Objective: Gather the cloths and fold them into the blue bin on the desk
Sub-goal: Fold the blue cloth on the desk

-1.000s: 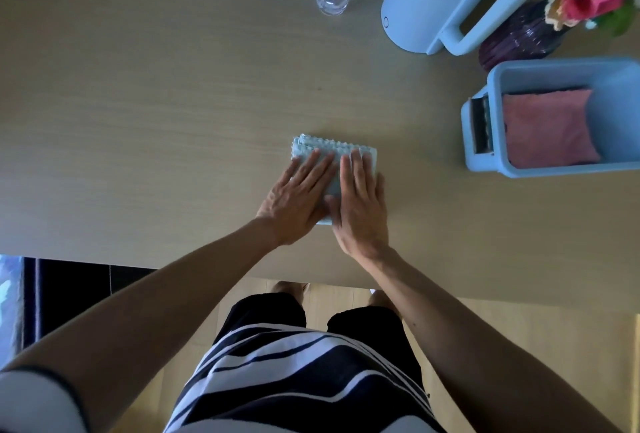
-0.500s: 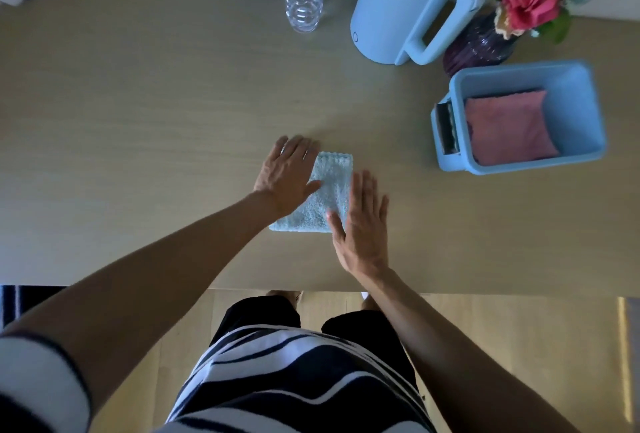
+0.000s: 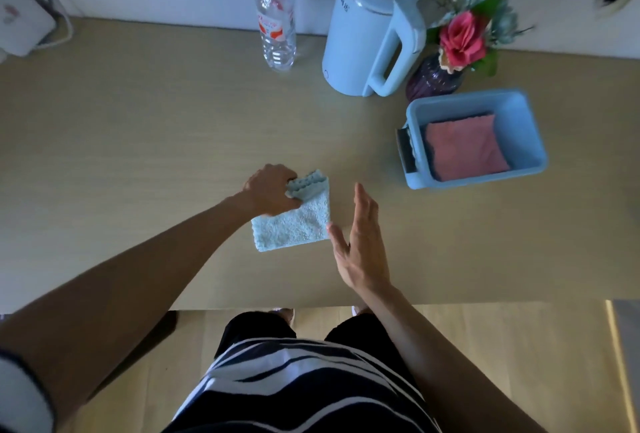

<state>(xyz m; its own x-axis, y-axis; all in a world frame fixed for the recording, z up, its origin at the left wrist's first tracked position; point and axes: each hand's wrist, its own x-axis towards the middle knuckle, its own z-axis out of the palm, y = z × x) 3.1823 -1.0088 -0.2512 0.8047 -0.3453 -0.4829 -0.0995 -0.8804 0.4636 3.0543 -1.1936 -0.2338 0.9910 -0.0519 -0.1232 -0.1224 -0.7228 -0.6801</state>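
Pale wood surface (image 3: pixel 138 141) runs up to a white wall, and your work sits near its front edge. Your left hand (image 3: pixel 272 195) has its grip pinched on the far corner of the light blue cloth (image 3: pixel 294 221), lifting that corner while the rest of the folded square lies flat. Your right hand (image 3: pixel 362 242) hovers just beside the cloth's right edge, fingers spread and straight, holding nothing.

Off to the right, well apart from the cloth, the blue bin (image 3: pixel 519 110) already holds a folded pink cloth (image 3: pixel 464 146), so that part looks done. What seems left is finishing this blue one and carrying it over to the bin; no other loose cloths show on the surface.

As for writing, the clear bottle (image 3: pixel 277 27) at the back carries a red and white label, but the print is too blurred to read. The pale blue kettle (image 3: pixel 370 27) has a small dark mark near its rim, also unreadable. Next to it stands a purple vase (image 3: pixel 433 79) with a pink flower.
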